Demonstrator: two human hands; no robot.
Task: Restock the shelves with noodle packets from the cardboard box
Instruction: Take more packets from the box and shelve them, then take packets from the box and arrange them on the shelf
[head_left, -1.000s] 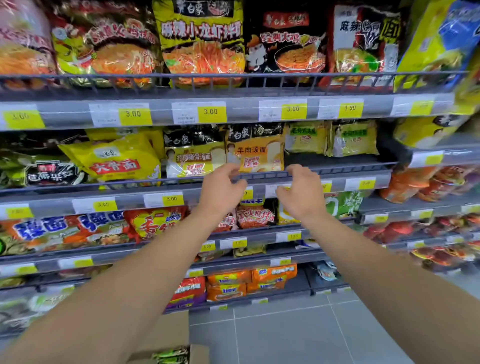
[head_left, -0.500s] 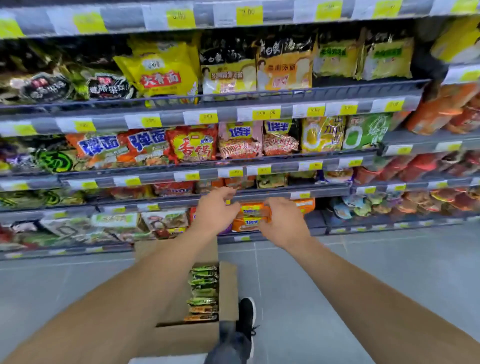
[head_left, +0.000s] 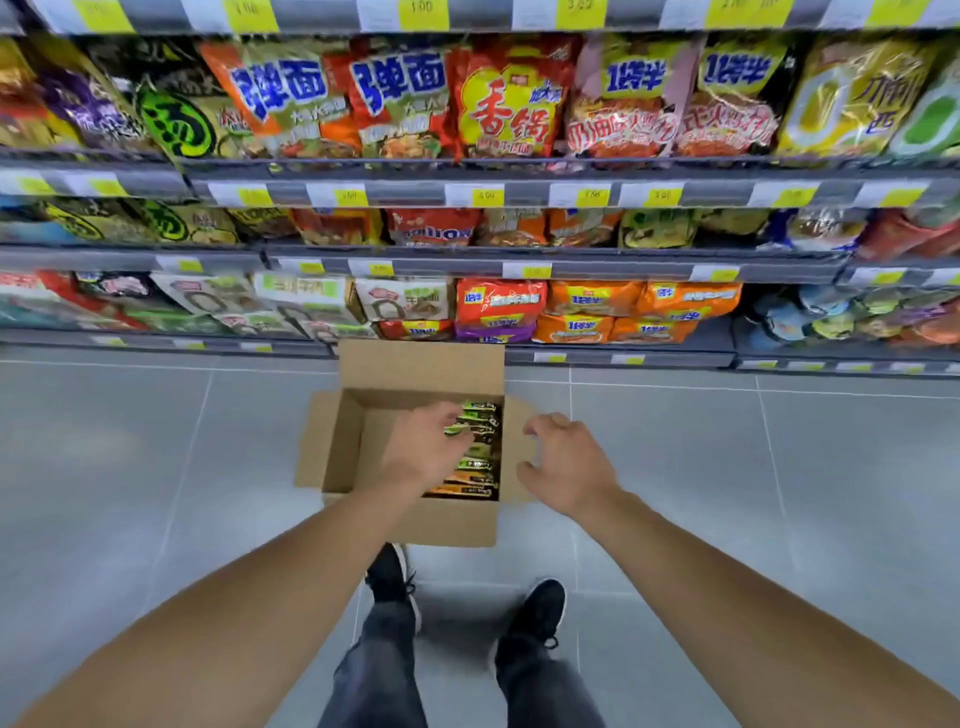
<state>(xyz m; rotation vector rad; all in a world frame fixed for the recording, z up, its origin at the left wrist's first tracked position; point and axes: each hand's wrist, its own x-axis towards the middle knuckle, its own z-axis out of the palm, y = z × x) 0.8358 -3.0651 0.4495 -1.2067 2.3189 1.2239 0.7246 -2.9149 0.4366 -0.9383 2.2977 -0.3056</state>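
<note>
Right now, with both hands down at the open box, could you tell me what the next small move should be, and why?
Probably curl the left hand round the top noodle packets and lift. It already reaches into the cardboard box at the packets, while the right hand hovers open over the right flap, holding nothing.

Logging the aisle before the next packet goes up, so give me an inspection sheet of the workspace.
Surface: grey tiled floor.
Job's things: open box on the floor; packets stand along its right side; left side bare.
Clutter: nothing seen.
Hands: left hand over the packets, grip unclear; right hand open by the right flap.
Cables: nothing seen.
Surroundings: stocked shelves, yellow price tags, black shoes.
</note>
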